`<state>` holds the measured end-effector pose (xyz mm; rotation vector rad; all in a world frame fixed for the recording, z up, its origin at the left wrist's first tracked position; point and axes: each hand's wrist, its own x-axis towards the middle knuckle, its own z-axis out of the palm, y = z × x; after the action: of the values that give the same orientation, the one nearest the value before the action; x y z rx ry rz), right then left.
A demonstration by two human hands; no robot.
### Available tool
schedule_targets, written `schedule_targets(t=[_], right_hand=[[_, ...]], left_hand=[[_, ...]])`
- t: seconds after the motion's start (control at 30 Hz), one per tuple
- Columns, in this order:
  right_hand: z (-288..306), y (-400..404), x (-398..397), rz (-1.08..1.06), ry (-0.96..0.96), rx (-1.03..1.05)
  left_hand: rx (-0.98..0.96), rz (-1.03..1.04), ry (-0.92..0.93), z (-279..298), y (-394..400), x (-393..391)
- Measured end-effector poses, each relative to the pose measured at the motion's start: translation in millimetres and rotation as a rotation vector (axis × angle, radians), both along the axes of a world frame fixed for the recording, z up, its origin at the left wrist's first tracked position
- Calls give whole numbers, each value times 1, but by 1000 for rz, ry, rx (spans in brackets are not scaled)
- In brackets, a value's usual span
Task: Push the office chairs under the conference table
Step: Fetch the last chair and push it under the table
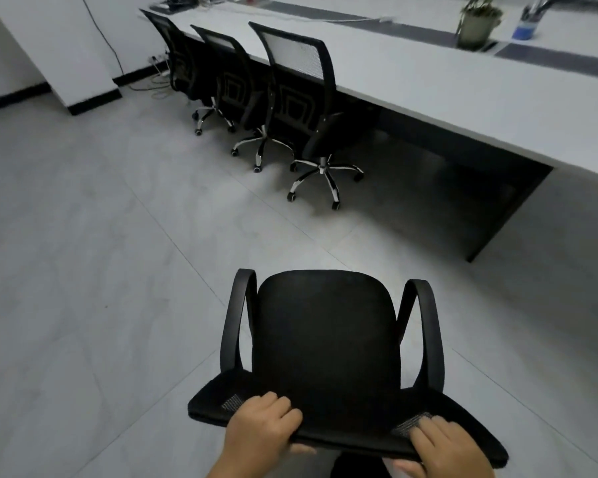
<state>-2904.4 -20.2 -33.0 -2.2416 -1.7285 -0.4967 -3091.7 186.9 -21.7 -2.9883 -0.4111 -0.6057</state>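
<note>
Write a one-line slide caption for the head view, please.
Both hands, left and right, grip the backrest top of a chair away from the table; three chairs already tucked.

three chairs (292, 108) tucked along tabletop (463, 84) edge | fourth chair (328, 346) set apart, nearer, on floor (101, 270)

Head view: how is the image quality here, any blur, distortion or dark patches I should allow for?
Head view: wide-angle bending bows the conference table edge and floor lines; the far potted plant and pen cup are smeared; the space under the table is deep shadow; the held chair is so dark that little detail shows; both hands, left hand and right hand, read clearly.
</note>
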Motion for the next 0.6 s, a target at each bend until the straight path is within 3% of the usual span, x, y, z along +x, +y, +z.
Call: schedule_targets(t=[0.6], right_hand=[[10, 71, 241, -235, -41, 28]], left_hand=[[-58, -31, 4, 11, 107, 259]])
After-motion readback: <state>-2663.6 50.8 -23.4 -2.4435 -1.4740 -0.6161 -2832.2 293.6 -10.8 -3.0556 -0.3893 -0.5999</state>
